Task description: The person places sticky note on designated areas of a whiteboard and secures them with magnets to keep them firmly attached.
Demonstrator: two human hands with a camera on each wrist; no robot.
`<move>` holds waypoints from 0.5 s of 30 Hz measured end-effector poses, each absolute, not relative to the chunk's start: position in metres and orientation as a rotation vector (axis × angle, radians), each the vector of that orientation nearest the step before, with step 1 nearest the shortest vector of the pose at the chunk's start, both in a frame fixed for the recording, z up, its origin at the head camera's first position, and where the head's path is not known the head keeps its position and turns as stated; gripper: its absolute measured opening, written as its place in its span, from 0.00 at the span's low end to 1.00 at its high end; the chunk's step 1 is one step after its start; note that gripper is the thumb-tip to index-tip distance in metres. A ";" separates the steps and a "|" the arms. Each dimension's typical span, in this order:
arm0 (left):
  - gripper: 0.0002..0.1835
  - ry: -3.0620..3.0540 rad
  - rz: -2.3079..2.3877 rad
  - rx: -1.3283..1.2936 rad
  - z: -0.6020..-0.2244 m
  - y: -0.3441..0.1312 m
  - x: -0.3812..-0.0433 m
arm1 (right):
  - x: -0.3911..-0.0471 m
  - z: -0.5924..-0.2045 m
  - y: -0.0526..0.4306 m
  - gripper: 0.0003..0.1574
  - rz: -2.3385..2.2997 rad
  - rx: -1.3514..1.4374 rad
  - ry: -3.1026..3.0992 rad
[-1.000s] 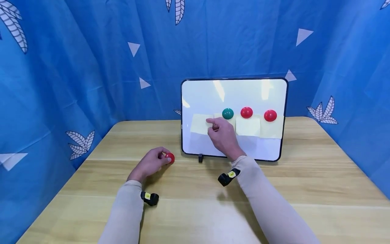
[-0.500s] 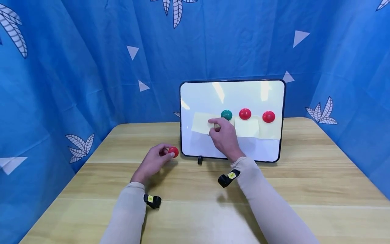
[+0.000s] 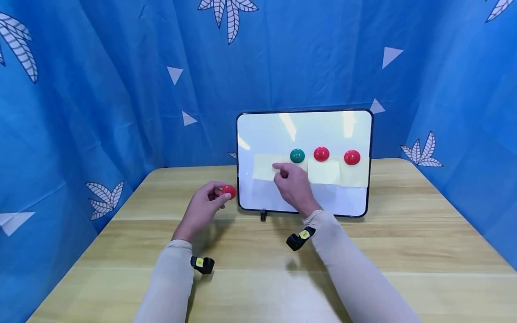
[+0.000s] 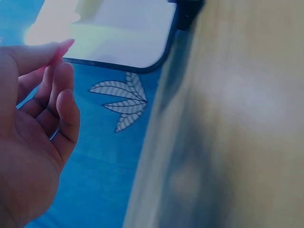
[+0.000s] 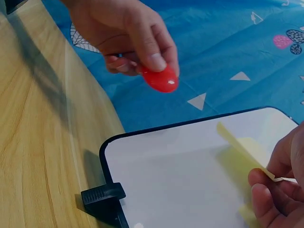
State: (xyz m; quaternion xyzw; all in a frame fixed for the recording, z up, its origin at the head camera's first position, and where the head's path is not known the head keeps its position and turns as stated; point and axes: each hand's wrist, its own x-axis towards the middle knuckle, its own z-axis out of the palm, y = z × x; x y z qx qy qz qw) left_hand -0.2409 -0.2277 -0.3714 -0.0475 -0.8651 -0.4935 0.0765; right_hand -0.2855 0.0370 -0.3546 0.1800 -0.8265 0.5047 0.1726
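Note:
Between thumb and fingers, my left hand point(image 3: 200, 208) pinches a round red magnet point(image 3: 229, 192), raised over the table just left of the whiteboard point(image 3: 262, 132). The right wrist view shows this magnet point(image 5: 162, 80) held by its rim. In front of the board, my right hand point(image 3: 296, 186) pinches a pale yellow sticky note point(image 5: 243, 151) near one edge. That note stands partly away from the board's surface. In the head view the same note point(image 3: 263, 167) lies leftmost in the row; the right hand covers part of it.
To the right on the board, a green magnet point(image 3: 297, 155) and two red magnets point(image 3: 321, 154) sit at the tops of other notes point(image 3: 324, 172). A black foot point(image 3: 263, 215) supports the board on the wooden table point(image 3: 250, 278). A blue curtain point(image 3: 282, 67) hangs behind.
My left hand has lifted the red magnet off the table and brought it up towards the board's left edge. The right hand stays at the note, which has shifted slightly.

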 end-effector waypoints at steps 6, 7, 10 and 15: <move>0.21 -2.560 -1.501 -0.160 -0.364 -0.223 -0.246 | -0.285 -0.356 0.035 0.23 1.411 0.520 -2.349; 0.21 -2.556 -1.511 -0.158 -0.363 -0.222 -0.247 | -0.284 -0.356 0.035 0.23 1.413 0.520 -2.345; 0.22 -2.537 -1.550 -0.159 -0.360 -0.217 -0.251 | -0.284 -0.357 0.033 0.22 1.416 0.511 -2.334; 0.22 -2.498 -1.609 -0.193 -0.358 -0.212 -0.256 | -0.282 -0.357 0.030 0.22 1.464 0.509 -2.366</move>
